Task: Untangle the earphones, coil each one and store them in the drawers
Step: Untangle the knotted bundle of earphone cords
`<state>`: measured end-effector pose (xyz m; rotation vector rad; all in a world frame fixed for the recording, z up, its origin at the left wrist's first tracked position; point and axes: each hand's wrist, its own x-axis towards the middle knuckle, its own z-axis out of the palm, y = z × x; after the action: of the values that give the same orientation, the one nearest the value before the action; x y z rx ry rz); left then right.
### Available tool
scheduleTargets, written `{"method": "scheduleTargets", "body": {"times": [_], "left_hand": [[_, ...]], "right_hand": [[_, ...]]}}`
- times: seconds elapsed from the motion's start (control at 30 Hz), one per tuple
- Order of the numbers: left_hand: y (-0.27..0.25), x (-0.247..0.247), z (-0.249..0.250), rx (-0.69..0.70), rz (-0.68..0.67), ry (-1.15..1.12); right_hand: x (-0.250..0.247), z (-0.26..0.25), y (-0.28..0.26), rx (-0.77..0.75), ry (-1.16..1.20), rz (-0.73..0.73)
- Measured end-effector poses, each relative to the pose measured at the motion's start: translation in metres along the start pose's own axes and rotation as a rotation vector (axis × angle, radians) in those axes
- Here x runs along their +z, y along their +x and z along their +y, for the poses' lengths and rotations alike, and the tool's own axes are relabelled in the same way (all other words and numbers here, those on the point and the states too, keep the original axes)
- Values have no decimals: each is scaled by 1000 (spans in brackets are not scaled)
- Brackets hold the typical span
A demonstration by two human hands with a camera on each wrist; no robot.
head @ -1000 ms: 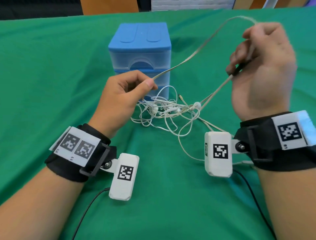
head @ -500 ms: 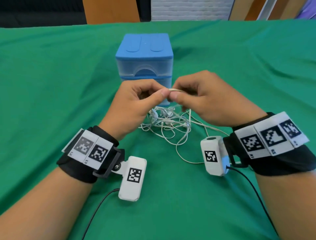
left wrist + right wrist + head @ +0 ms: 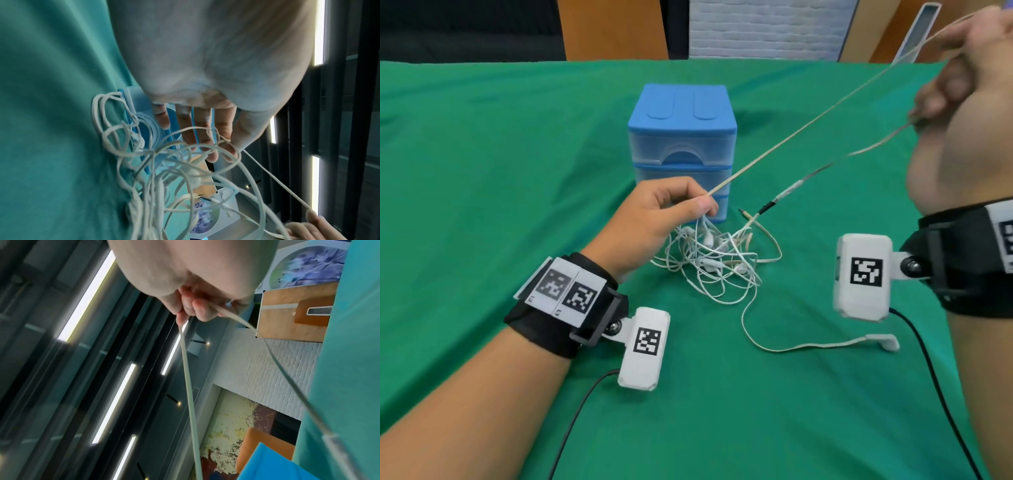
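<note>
A tangle of white earphones (image 3: 714,262) lies on the green cloth in front of the blue drawer unit (image 3: 681,137). My left hand (image 3: 703,204) hovers over the tangle and pinches a beige cable (image 3: 825,114) between thumb and forefinger. The cable runs taut up to my right hand (image 3: 945,96), raised at the upper right, whose curled fingers (image 3: 197,309) grip it. A second strand drops from that hand to a jack plug (image 3: 746,215) near the tangle. In the left wrist view, loops of the tangle (image 3: 164,170) hang below my left hand (image 3: 224,155).
One earbud (image 3: 883,342) on a loose cord lies apart on the cloth at the right, under my right wrist. Both drawers of the unit look closed. Black camera leads trail from both wrists toward me. Wooden furniture stands beyond the table's far edge.
Half a second ago both hands met over the tangle. My right hand has since swung up and to the right, drawing the beige cable taut; my left hand stays by the tangle.
</note>
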<state>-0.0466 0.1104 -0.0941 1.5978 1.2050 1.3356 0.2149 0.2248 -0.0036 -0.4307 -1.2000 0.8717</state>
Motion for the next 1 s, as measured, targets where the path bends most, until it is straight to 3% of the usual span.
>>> {"method": "scheduleTargets", "body": {"times": [0.13,0.23,0.4,0.5,0.6,0.7,0.73,0.87,0.93,1.0], "left_hand": [[-1,-1,-1,-17,-13,-16],[-1,2,2,8,20,-28],[-1,5,3,51,102,-25],[-1,6,5,50,100,5],[-1,6,4,42,108,29],[-1,5,4,50,119,41],[-1,6,5,59,112,40],[-1,8,8,90,84,27],[-1,9,8,103,85,16],[-2,9,7,100,91,11]], "right_hand": [[-25,7,13,23,102,114],[-8,-3,4,108,-112,96],[32,-14,-28,288,-382,-347],[46,-7,-41,179,-681,-473],[49,-3,-43,25,-1033,-390],[48,-8,-41,-25,-1109,-361],[49,-8,-40,-34,-1090,-429],[59,-2,-53,36,-869,-930],[61,4,-58,53,-901,-1050],[60,8,-57,20,-934,-1082]]}}
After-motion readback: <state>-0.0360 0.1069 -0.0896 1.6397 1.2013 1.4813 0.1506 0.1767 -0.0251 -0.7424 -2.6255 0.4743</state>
